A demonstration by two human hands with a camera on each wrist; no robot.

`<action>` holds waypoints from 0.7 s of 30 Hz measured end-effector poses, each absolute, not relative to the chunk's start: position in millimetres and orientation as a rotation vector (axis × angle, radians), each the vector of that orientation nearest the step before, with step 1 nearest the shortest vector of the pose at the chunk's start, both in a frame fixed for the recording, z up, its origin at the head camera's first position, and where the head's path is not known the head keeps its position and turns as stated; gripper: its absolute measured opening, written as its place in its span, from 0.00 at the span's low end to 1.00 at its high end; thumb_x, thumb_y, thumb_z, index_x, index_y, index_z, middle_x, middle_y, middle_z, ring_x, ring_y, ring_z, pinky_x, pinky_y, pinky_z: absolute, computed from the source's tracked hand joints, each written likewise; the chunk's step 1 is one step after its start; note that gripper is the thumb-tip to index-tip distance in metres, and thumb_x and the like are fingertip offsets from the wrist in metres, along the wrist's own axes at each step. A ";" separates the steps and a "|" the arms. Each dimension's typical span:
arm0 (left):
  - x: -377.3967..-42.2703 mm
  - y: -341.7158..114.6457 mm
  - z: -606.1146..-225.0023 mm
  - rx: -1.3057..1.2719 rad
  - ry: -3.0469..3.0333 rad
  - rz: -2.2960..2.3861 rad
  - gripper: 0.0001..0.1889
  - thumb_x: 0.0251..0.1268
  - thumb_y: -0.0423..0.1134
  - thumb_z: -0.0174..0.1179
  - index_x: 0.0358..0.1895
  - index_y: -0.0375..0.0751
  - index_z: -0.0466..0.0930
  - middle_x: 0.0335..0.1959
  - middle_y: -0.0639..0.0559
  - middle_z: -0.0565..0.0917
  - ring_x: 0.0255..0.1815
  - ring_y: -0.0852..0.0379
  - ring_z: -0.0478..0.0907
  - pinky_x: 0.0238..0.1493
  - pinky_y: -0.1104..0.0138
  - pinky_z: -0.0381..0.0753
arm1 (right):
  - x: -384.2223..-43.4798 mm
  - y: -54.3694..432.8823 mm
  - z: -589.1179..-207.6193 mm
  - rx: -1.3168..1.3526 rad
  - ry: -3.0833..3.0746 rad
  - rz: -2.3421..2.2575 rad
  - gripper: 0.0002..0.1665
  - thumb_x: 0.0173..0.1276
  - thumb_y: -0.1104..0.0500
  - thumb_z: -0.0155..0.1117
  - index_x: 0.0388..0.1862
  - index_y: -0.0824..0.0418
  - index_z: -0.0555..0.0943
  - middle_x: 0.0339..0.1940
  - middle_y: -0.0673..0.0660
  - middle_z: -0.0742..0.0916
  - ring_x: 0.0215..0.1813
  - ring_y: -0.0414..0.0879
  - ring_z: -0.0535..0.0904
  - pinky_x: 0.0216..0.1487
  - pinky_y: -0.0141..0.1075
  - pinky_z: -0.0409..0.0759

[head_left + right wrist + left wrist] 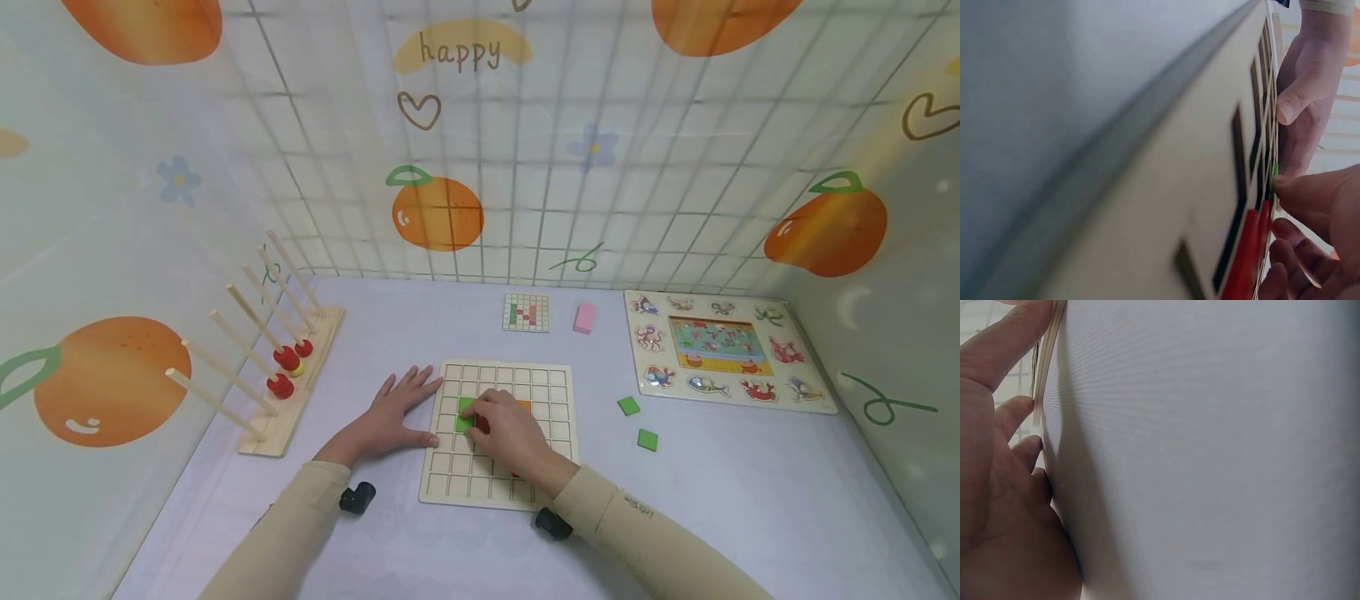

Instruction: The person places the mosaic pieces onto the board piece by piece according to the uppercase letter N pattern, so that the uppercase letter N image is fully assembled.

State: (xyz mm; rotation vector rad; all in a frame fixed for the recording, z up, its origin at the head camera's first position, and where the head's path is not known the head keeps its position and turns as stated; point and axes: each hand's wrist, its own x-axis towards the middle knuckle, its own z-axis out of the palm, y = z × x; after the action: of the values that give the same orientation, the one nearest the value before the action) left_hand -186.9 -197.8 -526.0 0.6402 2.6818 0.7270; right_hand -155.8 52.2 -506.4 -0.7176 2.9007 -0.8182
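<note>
A wooden grid board [442, 490] lies flat on the table. Flat on the tabletop, my left hand [390, 417] spreads its fingers, with the thumb and a fingertip at the board's left edge. My right hand [513, 437] reaches over the grid and pinches a green square tile [463, 423] between thumb and forefinger, low at the squares. The right wrist view shows the thumb against the tile's green edge [1275, 169]. Red tiles [1244, 256] sit in the grid under this hand, partly hidden by it. An orange tile [523, 406] shows just beyond the knuckles.
Two loose green tiles [628, 406] lie right of the board. Behind it are a small pattern card [526, 312] and a pink block [584, 317]. A wooden peg rack [300, 400] with red and yellow beads stands left. A sea-animal puzzle [637, 367] lies at the back right.
</note>
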 end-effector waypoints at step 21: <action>-187.9 -199.0 -529.5 0.635 2.686 0.721 0.56 0.52 0.69 0.69 0.83 0.57 0.52 0.85 0.54 0.45 0.85 0.49 0.32 0.81 0.48 0.26 | -147.8 86.0 -503.7 -0.634 2.890 -0.984 0.10 0.67 0.54 0.72 0.46 0.48 0.89 0.42 0.43 0.84 0.41 0.39 0.73 0.39 0.32 0.78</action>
State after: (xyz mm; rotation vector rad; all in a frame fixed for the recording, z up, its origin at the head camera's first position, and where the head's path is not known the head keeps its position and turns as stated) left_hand -187.9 -199.0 -529.5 0.6351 2.6860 0.7206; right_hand -147.8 86.0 -503.7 -0.6344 2.8903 -0.9841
